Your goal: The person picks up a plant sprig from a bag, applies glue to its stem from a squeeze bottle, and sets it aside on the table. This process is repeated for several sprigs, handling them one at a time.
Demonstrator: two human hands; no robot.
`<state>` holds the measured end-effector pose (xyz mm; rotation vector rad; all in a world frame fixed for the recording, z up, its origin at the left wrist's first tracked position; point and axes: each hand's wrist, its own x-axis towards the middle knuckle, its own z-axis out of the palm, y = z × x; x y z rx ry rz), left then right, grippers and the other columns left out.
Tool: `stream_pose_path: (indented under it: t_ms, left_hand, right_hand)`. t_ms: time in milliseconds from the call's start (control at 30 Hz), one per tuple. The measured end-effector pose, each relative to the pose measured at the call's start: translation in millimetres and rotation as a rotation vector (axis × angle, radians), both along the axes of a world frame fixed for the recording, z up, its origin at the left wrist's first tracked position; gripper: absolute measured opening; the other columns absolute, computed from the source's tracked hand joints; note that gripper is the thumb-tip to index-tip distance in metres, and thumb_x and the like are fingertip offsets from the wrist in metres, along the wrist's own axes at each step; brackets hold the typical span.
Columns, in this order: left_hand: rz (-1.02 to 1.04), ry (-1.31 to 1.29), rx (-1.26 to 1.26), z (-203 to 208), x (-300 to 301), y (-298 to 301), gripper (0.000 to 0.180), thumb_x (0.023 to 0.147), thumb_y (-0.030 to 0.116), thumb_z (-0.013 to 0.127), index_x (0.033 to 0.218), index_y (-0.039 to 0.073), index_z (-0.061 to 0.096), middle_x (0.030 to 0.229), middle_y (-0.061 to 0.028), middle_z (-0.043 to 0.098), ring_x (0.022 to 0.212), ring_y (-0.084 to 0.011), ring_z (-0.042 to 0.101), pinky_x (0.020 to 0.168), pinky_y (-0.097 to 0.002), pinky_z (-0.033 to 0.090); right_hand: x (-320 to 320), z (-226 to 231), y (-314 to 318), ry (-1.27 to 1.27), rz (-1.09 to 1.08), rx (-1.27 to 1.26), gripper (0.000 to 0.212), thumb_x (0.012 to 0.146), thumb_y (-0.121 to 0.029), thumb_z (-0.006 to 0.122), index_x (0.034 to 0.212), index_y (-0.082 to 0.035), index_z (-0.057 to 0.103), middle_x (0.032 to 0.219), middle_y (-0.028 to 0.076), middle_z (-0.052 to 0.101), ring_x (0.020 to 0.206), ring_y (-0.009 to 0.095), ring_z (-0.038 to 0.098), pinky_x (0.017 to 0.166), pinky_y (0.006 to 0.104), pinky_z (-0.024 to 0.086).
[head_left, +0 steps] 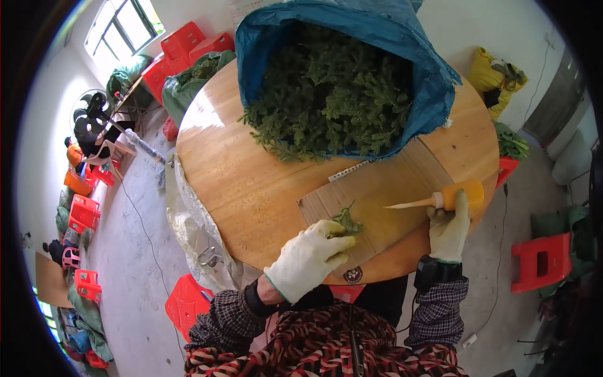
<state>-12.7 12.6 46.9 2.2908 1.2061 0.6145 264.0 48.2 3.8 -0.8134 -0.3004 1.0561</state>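
My left hand (312, 256), in a white knit glove, is closed around the lower end of a small green sprig (346, 221) above a flat piece of cardboard (370, 242). In my right hand (450, 229), gloved too, a yellow squeeze bottle (463, 195) lies tilted on its side. Its long pale nozzle (411, 204) points left toward the sprig, with a gap between them. Beyond the cardboard, a large blue sack (433, 69) lies with its mouth toward me, packed with green needled branches (333, 94) that spill onto the round wooden table (220, 157).
A white ruler-like strip (349, 171) lies by the cardboard's far edge. Crinkled plastic sheeting (188, 220) hangs over the table's left edge. Red stools (541, 262) stand around, with a fan (91, 122) at the left and a yellow sack (493, 78) at the back right. A cable (147, 239) crosses the floor.
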Motion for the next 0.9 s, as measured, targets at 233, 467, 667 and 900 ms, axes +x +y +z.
stream_pose_path:
  t_ms: [233, 467, 667, 900]
  left_hand:
    - [0.274, 0.050, 0.087, 3, 2, 5, 0.024, 0.081, 0.017, 0.066, 0.104, 0.012, 0.067, 0.109, -0.0086, 0.061, 0.098, -0.0308, 0.059, 0.081, -0.0403, 0.051]
    - [0.235, -0.019, 0.170, -19, 1, 2, 0.018, 0.075, 0.016, 0.073, 0.092, 0.010, 0.072, 0.097, -0.0067, 0.064, 0.093, -0.0293, 0.060, 0.080, -0.0395, 0.049]
    - [0.228, 0.002, 0.181, -9, 1, -10, 0.013, 0.074, 0.016, 0.073, 0.086, 0.009, 0.073, 0.096, -0.0070, 0.064, 0.092, -0.0287, 0.060, 0.079, -0.0391, 0.049]
    - [0.164, -0.036, 0.194, -12, -3, -13, 0.011, 0.074, 0.014, 0.072, 0.084, 0.009, 0.073, 0.100, -0.0092, 0.064, 0.094, -0.0297, 0.060, 0.080, -0.0387, 0.050]
  right_hand:
    - [-2, -3, -3, 0.014, -0.024, 0.010, 0.024, 0.093, -0.027, 0.062, 0.106, -0.007, 0.055, 0.089, 0.006, 0.061, 0.068, 0.011, 0.055, 0.060, 0.0234, 0.048]
    - [-6, -2, -3, 0.041, -0.016, 0.060, 0.025, 0.094, -0.027, 0.061, 0.107, -0.007, 0.054, 0.089, 0.008, 0.061, 0.070, 0.012, 0.055, 0.061, 0.0245, 0.049]
    - [-22, 13, -13, 0.158, 0.087, 0.101, 0.025, 0.097, -0.029, 0.057, 0.105, -0.006, 0.054, 0.089, 0.008, 0.061, 0.071, 0.014, 0.054, 0.064, 0.0262, 0.051]
    - [-76, 19, -14, 0.362, 0.383, 0.076, 0.022, 0.098, -0.026, 0.053, 0.103, -0.005, 0.054, 0.088, 0.008, 0.059, 0.069, 0.015, 0.054, 0.073, 0.0367, 0.056]
